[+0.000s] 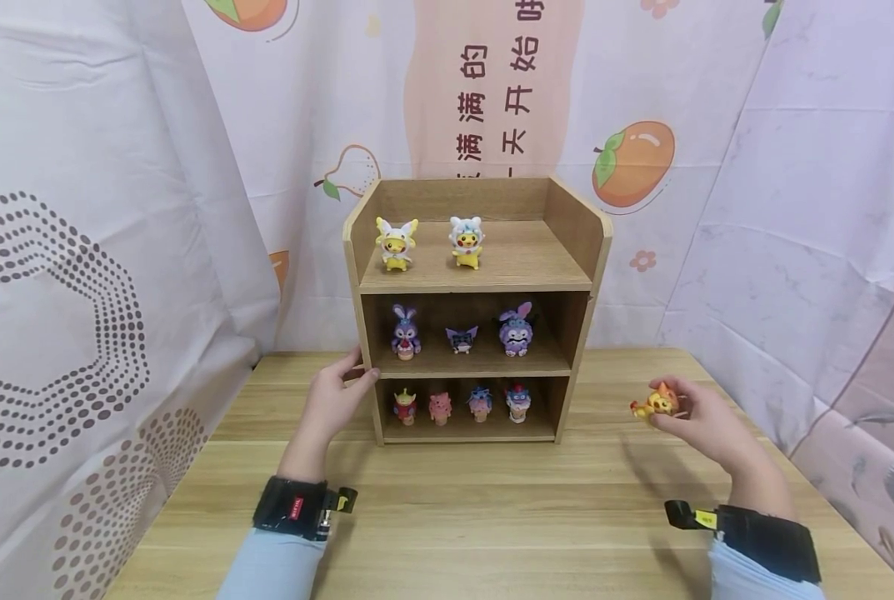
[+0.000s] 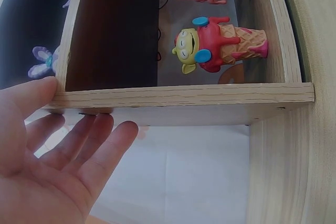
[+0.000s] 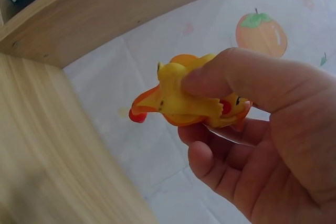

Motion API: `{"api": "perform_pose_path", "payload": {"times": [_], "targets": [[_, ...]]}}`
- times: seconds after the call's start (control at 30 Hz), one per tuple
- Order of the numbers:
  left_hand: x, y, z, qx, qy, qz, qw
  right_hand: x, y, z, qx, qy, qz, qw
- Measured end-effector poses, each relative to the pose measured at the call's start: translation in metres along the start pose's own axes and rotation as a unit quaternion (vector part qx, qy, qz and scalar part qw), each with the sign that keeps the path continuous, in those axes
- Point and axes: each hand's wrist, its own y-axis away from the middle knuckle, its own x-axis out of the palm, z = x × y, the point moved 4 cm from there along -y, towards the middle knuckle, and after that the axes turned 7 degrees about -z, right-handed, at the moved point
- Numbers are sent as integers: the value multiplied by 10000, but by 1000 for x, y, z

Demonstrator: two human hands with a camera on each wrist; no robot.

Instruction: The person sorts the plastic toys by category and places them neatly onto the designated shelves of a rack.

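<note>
A small wooden display shelf (image 1: 476,282) stands on the table. My left hand (image 1: 337,394) holds its left side panel, thumb at the front edge and fingers against the outer face, as the left wrist view shows. To the right of the shelf, my right hand (image 1: 705,421) pinches a yellow-and-orange toy figurine (image 1: 655,403) between thumb and fingers, above the table. In the right wrist view the figurine (image 3: 178,95) lies sideways, with a red-tipped orange part pointing left. On the top tier stand two yellow figurines in white hoods, a left one (image 1: 396,246) and a right one (image 1: 466,242).
The middle tier holds a purple rabbit figurine (image 1: 405,333), a small dark-eared one (image 1: 461,339) and a larger purple one (image 1: 516,331). Several figurines on ice-cream cones line the bottom tier, among them a pink one (image 1: 440,407). Printed curtains (image 1: 791,167) surround the wooden table (image 1: 491,517).
</note>
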Motion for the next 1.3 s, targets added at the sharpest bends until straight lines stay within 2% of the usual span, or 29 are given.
{"api": "perform_pose_path", "payload": {"times": [0.6,0.93,1.1,1.3], "targets": [[0,0,0,-82,47,69,9999,-11,-4,50,-585,619,-583,9947],[0,0,1,-63,44,70,9999,-1,-7,78,-1239,278,-476,9908],[0,0,1,-50,27,52,10000,8,-8,87,-1671,112,-542,9844],[0,0,1,-43,0,45,10000,16,-11,97,-2057,194,-659,9762]]}}
